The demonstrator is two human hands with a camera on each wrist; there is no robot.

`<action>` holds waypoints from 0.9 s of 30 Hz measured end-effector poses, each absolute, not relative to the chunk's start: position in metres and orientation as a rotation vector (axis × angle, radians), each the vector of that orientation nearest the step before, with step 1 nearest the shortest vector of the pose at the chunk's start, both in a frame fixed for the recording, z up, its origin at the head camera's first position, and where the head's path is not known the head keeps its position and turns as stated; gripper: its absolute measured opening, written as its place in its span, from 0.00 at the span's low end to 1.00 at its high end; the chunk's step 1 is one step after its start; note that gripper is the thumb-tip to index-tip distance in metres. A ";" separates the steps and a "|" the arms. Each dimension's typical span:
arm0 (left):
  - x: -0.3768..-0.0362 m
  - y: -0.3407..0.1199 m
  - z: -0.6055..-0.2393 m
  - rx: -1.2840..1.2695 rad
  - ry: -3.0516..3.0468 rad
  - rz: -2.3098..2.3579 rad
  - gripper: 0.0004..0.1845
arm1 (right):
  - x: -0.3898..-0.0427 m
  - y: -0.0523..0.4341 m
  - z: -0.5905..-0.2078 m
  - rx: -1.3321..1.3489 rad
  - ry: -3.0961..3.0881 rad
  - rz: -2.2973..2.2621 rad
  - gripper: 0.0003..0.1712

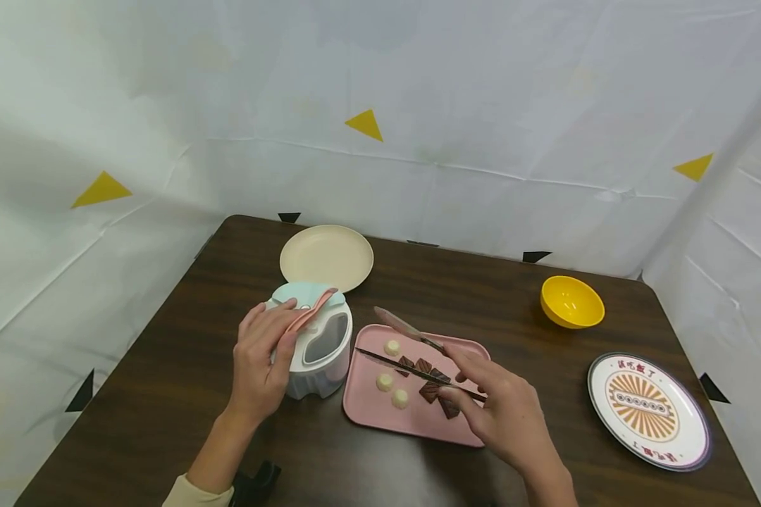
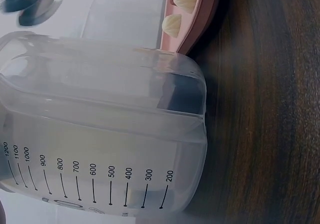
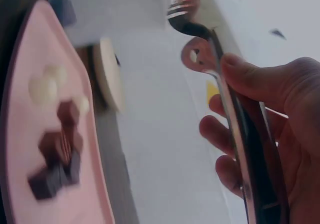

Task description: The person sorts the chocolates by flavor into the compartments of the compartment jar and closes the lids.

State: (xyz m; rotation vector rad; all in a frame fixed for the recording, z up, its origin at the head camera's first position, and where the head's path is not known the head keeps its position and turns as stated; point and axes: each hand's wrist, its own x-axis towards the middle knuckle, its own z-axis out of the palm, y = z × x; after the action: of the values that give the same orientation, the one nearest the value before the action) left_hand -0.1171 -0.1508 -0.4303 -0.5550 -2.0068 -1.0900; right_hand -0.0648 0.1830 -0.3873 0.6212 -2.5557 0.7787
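Note:
My left hand [image 1: 263, 352] grips the raised pink flap [image 1: 313, 310] on the lid of a clear storage canister [image 2: 100, 119]. The lid is white with a light blue flap [image 1: 304, 292], and an opening shows at its right side. Black measuring marks run along the canister wall in the left wrist view. In my right hand [image 1: 501, 405] are metal serving tongs [image 3: 232, 114], one tip a fork, the other a slotted spoon. Their tips are spread, nothing between them, above a pink tray [image 1: 380, 415]. On the tray lie dark chocolate pieces [image 1: 428, 391] and cream-coloured sweets [image 1: 385, 382].
A cream plate [image 1: 326, 257] sits behind the canister. Toward the back right stands a yellow bowl [image 1: 571, 303], and a white patterned plate [image 1: 647, 412] lies near the right table edge. White sheeting [image 1: 450, 84] rises behind the dark wooden table [image 1: 165, 394].

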 end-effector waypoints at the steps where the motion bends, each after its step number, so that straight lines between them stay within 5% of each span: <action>1: -0.117 -0.151 -0.430 -0.554 -2.008 -1.092 0.19 | -0.064 0.189 -0.388 0.585 -2.584 0.770 0.38; 13: -0.117 -0.150 -0.430 -0.560 -1.993 -1.092 0.18 | -0.040 0.252 -0.403 0.205 -2.963 0.638 0.34; 27: -0.118 -0.151 -0.431 -0.556 -2.000 -1.105 0.18 | -0.032 0.270 -0.416 0.049 -3.232 0.679 0.31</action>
State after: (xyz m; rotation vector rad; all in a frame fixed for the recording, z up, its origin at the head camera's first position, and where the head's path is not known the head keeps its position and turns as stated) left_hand -0.1178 -0.1506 -0.4312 -0.5557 -2.0001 -1.1053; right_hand -0.0320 0.2699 -0.4156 0.0493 -3.2319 0.6785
